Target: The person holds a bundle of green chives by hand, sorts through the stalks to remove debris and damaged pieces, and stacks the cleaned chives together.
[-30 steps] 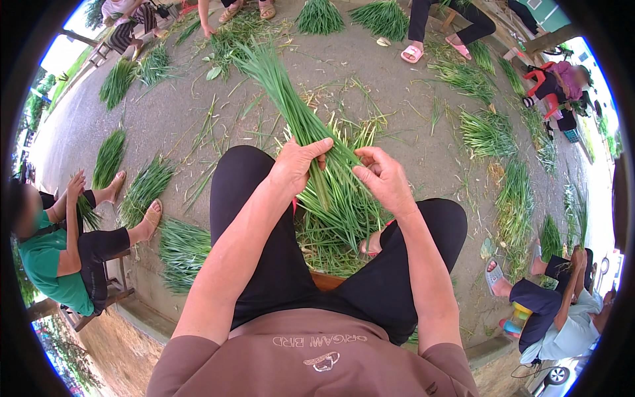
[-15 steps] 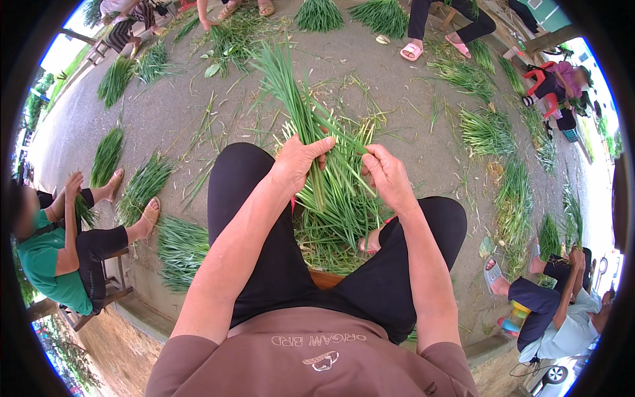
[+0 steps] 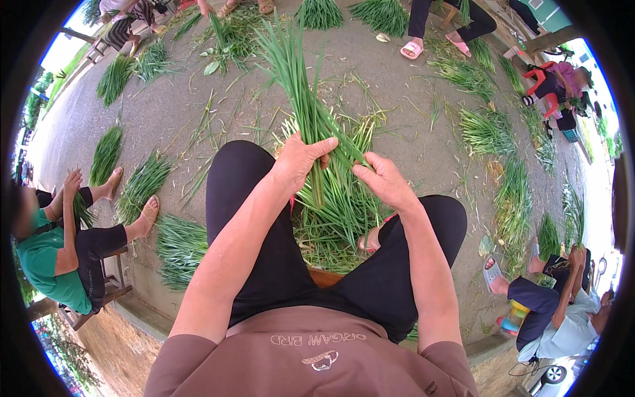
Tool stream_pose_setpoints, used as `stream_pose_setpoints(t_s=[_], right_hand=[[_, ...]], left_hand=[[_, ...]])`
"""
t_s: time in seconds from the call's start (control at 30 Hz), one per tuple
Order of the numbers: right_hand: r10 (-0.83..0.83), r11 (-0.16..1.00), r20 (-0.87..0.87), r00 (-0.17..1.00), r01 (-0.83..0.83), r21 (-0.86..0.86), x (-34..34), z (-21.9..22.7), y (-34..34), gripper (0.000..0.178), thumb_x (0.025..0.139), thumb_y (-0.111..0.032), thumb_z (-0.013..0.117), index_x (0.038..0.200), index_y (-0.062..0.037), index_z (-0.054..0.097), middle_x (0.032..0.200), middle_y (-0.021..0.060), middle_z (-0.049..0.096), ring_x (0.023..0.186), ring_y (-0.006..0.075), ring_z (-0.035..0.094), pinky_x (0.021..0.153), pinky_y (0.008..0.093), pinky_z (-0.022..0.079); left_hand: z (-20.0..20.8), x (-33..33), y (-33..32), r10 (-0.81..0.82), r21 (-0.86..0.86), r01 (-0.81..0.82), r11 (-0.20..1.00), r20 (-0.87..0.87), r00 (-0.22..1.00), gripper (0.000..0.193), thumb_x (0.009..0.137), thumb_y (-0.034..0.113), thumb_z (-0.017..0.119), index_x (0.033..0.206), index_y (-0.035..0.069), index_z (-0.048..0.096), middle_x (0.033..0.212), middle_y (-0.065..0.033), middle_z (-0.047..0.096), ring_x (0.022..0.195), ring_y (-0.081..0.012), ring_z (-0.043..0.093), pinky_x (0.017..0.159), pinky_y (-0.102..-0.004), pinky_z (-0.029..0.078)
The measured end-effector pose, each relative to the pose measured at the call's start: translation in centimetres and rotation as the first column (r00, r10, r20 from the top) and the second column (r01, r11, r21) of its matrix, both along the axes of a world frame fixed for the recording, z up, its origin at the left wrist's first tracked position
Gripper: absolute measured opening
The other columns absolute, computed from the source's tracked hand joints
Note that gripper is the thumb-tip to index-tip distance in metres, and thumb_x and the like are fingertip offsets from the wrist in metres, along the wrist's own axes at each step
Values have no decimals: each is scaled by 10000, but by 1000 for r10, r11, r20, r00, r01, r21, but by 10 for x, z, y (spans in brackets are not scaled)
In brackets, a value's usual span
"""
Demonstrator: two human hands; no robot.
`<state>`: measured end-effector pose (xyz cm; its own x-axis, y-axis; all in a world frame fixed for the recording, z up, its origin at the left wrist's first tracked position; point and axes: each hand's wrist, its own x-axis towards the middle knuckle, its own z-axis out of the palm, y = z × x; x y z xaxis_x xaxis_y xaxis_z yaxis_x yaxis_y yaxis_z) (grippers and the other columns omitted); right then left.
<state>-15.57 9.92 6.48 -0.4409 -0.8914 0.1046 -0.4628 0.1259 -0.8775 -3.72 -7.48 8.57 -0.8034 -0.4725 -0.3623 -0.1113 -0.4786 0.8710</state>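
My left hand [image 3: 299, 161] is closed around a bunch of garlic chives [image 3: 299, 99], its thumb lying across the stalks. The long green leaves fan upward, away from me, and the cut ends poke out below the fist. Just to the right, my right hand [image 3: 385, 180] pinches the lower part of a few stalks that slant out of the same bunch. Between my knees, beneath both hands, lies a loose pile of garlic chives [image 3: 337, 221] with pale stems and green leaves. Part of that pile is hidden by my hands and the bunch.
A bundle of chives [image 3: 182, 251] lies left of my knee, and a long row of chives [image 3: 512, 212] runs along the right. Seated people work around me, including one in a green shirt [image 3: 56, 255] at left. Trimmings litter the concrete ground [image 3: 397, 99].
My right hand has moved a little left, closer to my left hand. The stalks it pinches now lie nearer the bunch, whose leaves have spread slightly.
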Motion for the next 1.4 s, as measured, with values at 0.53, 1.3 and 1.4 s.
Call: stream_pose_setpoints(t_s=[0.53, 1.3, 1.4], right_hand=[[-213, 977, 626, 750, 153, 149, -6, 40, 13, 234, 908, -289, 578, 958, -71, 508, 578, -89, 322, 456, 12, 278, 388, 180, 204], [-240, 971, 590, 771, 194, 141, 18, 39, -16, 348, 789, -200, 707, 1032, -21, 534, 827, 25, 575, 726, 91, 537, 623, 256, 457], [-127, 990, 544, 829, 144, 12, 27, 29, -22, 335, 781, -165, 699, 1039, -8, 554, 901, 52, 612, 825, 115, 579, 749, 270, 473]], left_hand=[[7, 5, -1, -121, 219, 116, 969, 8, 993, 279, 835, 150, 676, 1079, 62, 574, 866, -30, 584, 632, -97, 497, 560, -265, 458], [1, 2, 6, -121, 206, 126, 970, -33, 992, 307, 835, 53, 646, 1120, -1, 543, 920, -110, 625, 662, -148, 557, 588, -293, 488], [4, -2, 12, -93, 229, 104, 968, -56, 994, 267, 832, 48, 650, 1078, 0, 559, 882, -111, 636, 664, -159, 564, 595, -307, 492]])
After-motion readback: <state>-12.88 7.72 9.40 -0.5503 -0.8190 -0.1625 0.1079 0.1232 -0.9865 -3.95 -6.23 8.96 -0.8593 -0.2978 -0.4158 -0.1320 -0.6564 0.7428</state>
